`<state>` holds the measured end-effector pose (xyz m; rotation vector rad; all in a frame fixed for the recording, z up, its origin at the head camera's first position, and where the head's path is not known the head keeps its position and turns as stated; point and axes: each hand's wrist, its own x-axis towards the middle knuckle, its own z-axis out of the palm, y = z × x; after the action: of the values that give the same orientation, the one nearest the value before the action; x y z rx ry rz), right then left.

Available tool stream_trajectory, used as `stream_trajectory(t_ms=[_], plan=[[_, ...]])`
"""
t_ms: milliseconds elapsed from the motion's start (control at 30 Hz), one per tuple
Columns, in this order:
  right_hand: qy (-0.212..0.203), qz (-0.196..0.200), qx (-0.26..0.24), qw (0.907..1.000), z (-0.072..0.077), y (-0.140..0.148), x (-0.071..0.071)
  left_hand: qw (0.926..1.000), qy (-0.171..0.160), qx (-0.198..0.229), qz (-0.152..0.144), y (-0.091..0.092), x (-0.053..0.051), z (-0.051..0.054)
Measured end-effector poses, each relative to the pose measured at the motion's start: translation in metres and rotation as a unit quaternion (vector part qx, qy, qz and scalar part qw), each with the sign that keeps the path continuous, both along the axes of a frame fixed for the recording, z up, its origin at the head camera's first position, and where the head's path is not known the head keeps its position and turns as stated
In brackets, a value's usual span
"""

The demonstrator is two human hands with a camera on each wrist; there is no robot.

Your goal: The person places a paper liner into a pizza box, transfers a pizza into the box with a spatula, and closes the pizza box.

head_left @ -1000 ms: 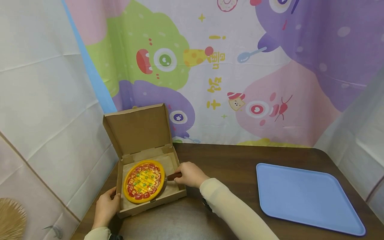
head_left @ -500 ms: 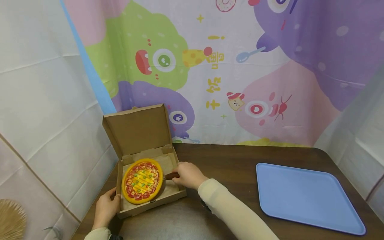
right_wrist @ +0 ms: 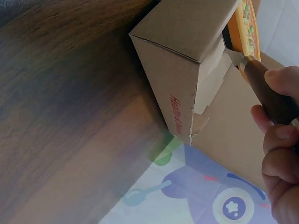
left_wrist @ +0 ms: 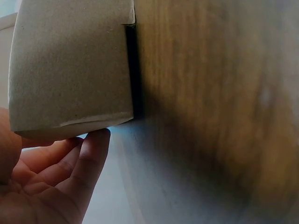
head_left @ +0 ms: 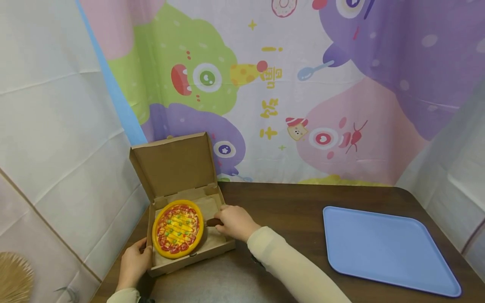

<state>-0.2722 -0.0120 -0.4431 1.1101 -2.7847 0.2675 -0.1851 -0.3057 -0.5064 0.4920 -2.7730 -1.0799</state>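
In the head view, a toy pizza (head_left: pixel 178 229) with a yellow crust lies inside an open cardboard pizza box (head_left: pixel 212 255), near its left wall. My right hand (head_left: pixel 235 222) grips the dark brown handle of a pizza server (right_wrist: pixel 268 88), reaching over the box's right wall. The server's metal neck shows in the right wrist view and runs to the pizza's edge; its blade is hidden. At the box's left wall, near the front corner, my left hand (head_left: pixel 133 261) holds the cardboard, its fingertips against the outer side in the left wrist view.
A light blue tray (head_left: pixel 390 250) lies at the right on the dark wooden table (head_left: pixel 280 206). The raised box lid (head_left: pixel 174 166) stands in front of a cartoon-printed curtain (head_left: pixel 280 97). White cloth (head_left: pixel 57 126) hangs along the left.
The pizza has shifted slightly left in the box, and my right hand with the pizza server has moved a little left too. My left hand stays at the box's left wall.
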Motion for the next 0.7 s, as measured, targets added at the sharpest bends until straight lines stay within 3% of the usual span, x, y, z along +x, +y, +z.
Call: stream_trajectory(t_ms=[700], plan=[[0.061,-0.027,0.000,0.9978,-0.0081,0.0022,-0.0030,0.9999,0.011,-0.008,0.002,0.0013,-0.0005,-0.0018]])
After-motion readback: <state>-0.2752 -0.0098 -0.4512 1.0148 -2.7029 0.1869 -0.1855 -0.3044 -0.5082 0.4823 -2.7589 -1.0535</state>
